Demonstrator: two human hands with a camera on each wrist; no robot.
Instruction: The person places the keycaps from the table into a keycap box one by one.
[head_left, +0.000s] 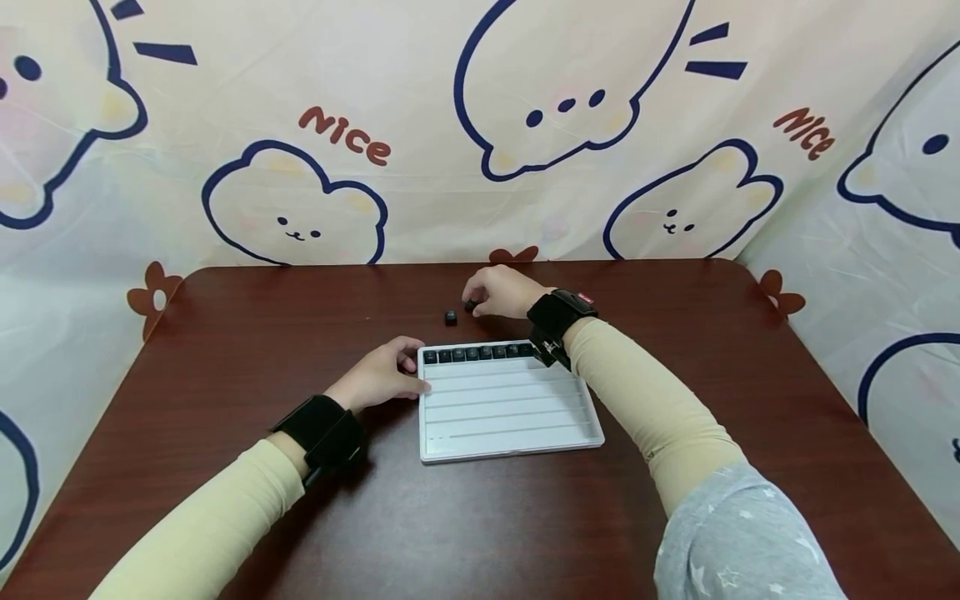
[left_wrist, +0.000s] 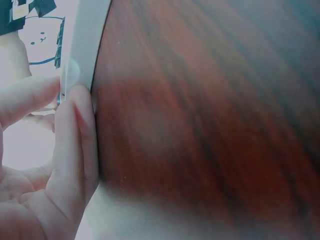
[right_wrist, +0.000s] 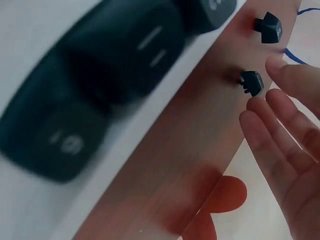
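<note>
A white ridged tray lies on the table, with a row of black keycaps along its far edge. My left hand holds the tray's left edge; in the left wrist view its fingers lie against the rim. Beyond the tray, my right hand reaches over a loose black keycap. The thumb and fingertips stand around this keycap with the fingers fairly straight; I cannot tell if they touch it. Another loose keycap sits on the table just left of that hand.
The dark brown wooden table extends around the tray. Its far edge meets a pale cloth backdrop printed with cartoon animals. Black straps with cameras are worn on both wrists, and the right one hangs over the tray's far right corner.
</note>
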